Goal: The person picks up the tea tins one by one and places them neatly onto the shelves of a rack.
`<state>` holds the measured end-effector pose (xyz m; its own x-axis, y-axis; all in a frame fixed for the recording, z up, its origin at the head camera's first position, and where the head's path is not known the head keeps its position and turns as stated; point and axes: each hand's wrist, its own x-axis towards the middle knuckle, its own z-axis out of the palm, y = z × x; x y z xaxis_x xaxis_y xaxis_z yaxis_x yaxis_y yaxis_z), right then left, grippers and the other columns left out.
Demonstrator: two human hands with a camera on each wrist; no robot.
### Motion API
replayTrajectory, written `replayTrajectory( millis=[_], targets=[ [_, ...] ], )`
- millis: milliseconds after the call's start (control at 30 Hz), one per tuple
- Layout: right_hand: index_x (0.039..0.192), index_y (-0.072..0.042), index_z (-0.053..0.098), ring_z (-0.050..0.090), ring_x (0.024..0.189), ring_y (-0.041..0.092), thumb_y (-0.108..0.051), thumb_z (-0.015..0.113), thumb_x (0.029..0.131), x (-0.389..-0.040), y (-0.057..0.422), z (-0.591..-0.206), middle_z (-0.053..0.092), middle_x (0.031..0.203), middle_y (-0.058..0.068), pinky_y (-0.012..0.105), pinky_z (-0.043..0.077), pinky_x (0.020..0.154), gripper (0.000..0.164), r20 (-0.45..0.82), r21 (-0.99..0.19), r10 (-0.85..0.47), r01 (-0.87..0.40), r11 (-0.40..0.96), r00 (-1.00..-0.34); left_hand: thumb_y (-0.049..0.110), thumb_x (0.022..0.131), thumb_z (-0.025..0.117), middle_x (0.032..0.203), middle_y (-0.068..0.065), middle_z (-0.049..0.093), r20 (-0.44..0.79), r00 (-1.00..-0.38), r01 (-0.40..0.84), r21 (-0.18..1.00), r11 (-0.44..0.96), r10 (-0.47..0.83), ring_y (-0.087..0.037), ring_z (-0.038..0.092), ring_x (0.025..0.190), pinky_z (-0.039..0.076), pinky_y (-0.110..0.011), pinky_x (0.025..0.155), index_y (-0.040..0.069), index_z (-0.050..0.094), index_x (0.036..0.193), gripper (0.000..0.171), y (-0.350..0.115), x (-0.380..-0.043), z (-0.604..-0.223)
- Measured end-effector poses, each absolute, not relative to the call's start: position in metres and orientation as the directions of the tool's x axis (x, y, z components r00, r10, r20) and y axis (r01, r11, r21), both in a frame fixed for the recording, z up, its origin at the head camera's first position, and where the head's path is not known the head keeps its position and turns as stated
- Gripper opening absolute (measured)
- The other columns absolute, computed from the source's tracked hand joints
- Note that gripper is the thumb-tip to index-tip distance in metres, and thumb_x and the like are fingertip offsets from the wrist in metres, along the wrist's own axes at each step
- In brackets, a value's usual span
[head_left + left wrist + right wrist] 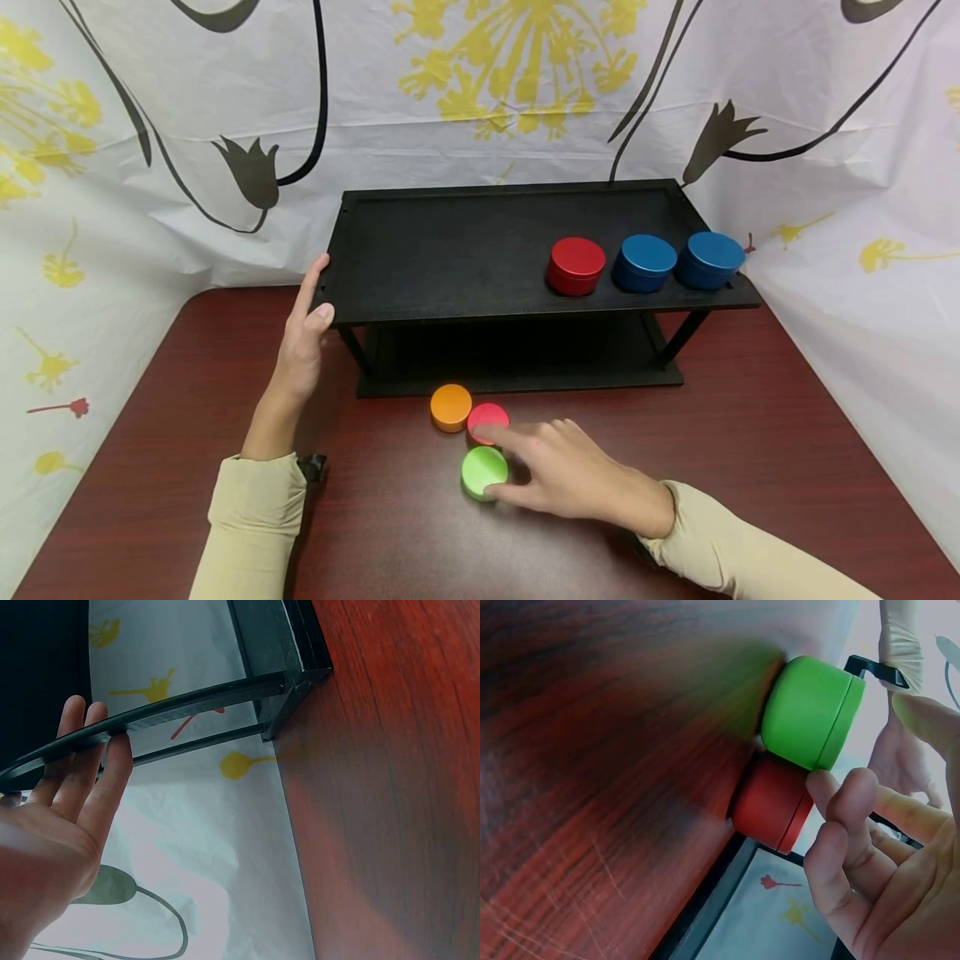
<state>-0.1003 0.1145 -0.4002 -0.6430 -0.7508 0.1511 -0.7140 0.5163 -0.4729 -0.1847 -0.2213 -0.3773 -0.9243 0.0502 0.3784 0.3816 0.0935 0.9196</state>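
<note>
My left hand (302,346) holds the left end of a black two-tier shelf (442,258); in the left wrist view its fingers (105,780) reach around a thin black side bar. Low over the table, my right hand (562,467) spreads thumb and index finger above a green round tin (480,471) and a pinkish-red tin (489,414). In the right wrist view the thumb stands apart from the green tin (810,712), and the other fingers bend loosely beside the red tin (769,799). An orange tin (451,407) sits beside the red one.
On the shelf's top tier, towards the right, stand a larger red tin (576,267) and two blue tins, one (643,263) left of the other (709,260). The shelf rests on a dark reddish wooden table (405,525). A white patterned cloth (480,142) hangs behind and at the sides.
</note>
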Motion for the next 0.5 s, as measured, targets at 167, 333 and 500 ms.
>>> replayTrajectory(
  millis=[167, 333, 500],
  targets=[
    [0.134, -0.019, 0.060, 0.040, 0.058, 0.000, -0.048, 0.074, 0.085, -0.0986, 0.1134, -0.4025, 0.067, 0.095, -0.012, 0.019, 0.036, 0.050, 0.058, 0.127, -0.430, -0.768, -0.732, 0.528, -0.628, 0.027, 0.094, 0.038, 0.160, 0.008, 0.026, 0.375, -0.926, 0.378, 0.921, 0.092, 0.049, -0.018, 0.033, 0.135, 0.026, -0.034, 0.104, 0.028, 0.028, 0.158, 0.065, -0.2214, -0.1848, -0.3771],
    [0.140, -0.020, 0.056, 0.043, 0.062, 0.001, -0.050, 0.076, 0.082, -0.0980, 0.1130, -0.4046, 0.069, 0.100, -0.008, 0.020, 0.036, 0.050, 0.068, 0.080, -0.395, -0.778, -0.737, 0.549, -0.623, 0.028, 0.094, 0.038, 0.159, 0.008, 0.027, 0.372, -0.927, 0.375, 0.922, 0.099, 0.046, -0.017, 0.035, 0.131, 0.027, -0.033, 0.102, 0.027, 0.027, 0.159, 0.065, -0.2212, -0.1848, -0.3767],
    [0.141, -0.018, 0.056, 0.036, 0.057, 0.001, -0.047, 0.077, 0.083, -0.0984, 0.1119, -0.4062, 0.065, 0.089, -0.010, 0.021, 0.030, 0.047, 0.069, 0.032, -0.426, -0.779, -0.714, 0.556, -0.626, 0.027, 0.095, 0.038, 0.160, 0.009, 0.025, 0.377, -0.925, 0.380, 0.919, 0.108, 0.048, -0.017, 0.031, 0.136, 0.024, -0.034, 0.106, 0.029, 0.028, 0.158, 0.064, -0.2213, -0.1845, -0.3768]
  ],
)
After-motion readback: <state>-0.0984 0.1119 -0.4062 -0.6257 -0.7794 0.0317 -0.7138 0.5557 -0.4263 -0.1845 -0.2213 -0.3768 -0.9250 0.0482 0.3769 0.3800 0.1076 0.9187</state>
